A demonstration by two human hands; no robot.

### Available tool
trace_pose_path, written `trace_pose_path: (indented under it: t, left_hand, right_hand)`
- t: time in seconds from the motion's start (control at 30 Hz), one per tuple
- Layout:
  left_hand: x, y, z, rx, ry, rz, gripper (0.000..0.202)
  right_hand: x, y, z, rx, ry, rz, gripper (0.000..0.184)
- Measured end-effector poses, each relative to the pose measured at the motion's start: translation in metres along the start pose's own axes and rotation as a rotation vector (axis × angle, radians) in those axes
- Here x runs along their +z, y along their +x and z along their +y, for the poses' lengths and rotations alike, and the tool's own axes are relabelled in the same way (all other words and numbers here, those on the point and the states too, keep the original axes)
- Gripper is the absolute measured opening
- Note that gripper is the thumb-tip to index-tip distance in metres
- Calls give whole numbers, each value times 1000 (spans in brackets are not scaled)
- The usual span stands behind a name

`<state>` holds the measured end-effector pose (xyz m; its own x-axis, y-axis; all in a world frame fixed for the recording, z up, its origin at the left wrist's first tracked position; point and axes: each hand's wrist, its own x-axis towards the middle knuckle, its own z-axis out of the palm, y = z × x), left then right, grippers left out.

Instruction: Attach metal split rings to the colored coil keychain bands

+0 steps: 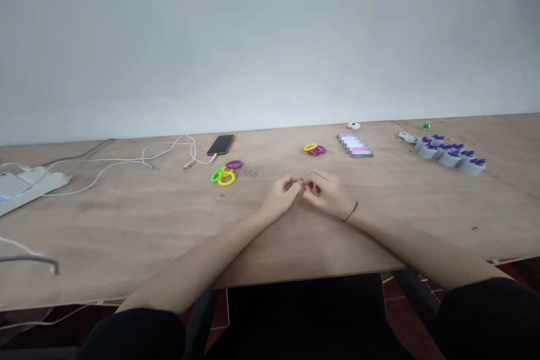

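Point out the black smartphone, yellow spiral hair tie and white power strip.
Black smartphone (220,145), head view, its middle.
Yellow spiral hair tie (226,183), head view, its near rim.
White power strip (50,183), head view, its top.

Soft, even light; faint shadows; hands (327,194) perhaps slightly blurred.

1. And there's the long plywood tabletop (126,230), stretching right across the frame!
2. Far left, a white power strip (36,183), with a white cable (143,153) snaking away to the right!
3. Upper middle, a black smartphone (220,145) lying flat, a cable plugged into its lower end.
4. Just below it, spiral hair ties (225,174) in green, yellow and purple, small metal rings (250,172) right beside them!
5. Moving right, a second stack of hair ties (314,149), then a flat object (355,145), too blurred to read.
6. Upper right, a cluster of white cups with purple tops (449,154)!
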<state>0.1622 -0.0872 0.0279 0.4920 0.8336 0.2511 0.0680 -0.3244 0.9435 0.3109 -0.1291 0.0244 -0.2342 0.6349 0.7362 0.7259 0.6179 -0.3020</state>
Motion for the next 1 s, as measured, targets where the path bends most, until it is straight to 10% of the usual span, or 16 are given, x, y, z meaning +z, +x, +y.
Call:
trace_pose_path:
  t: [0.37,0.6,0.8,1.0]
  left_hand:
    - [-3,-8,11,46,157,12,13]
    - [0,-6,2,-52,-42,44,16]
    - [1,-6,0,-101,-207,-29,19]
    - [-1,-6,-2,-86,-127,-33,16]
  right_hand:
    - [-5,0,2,-36,136,-82,8]
    - [1,8,6,507,675,-69,22]
    - [10,7,11,584,952,-328,45]
    - [8,6,17,740,1061,-295,38]
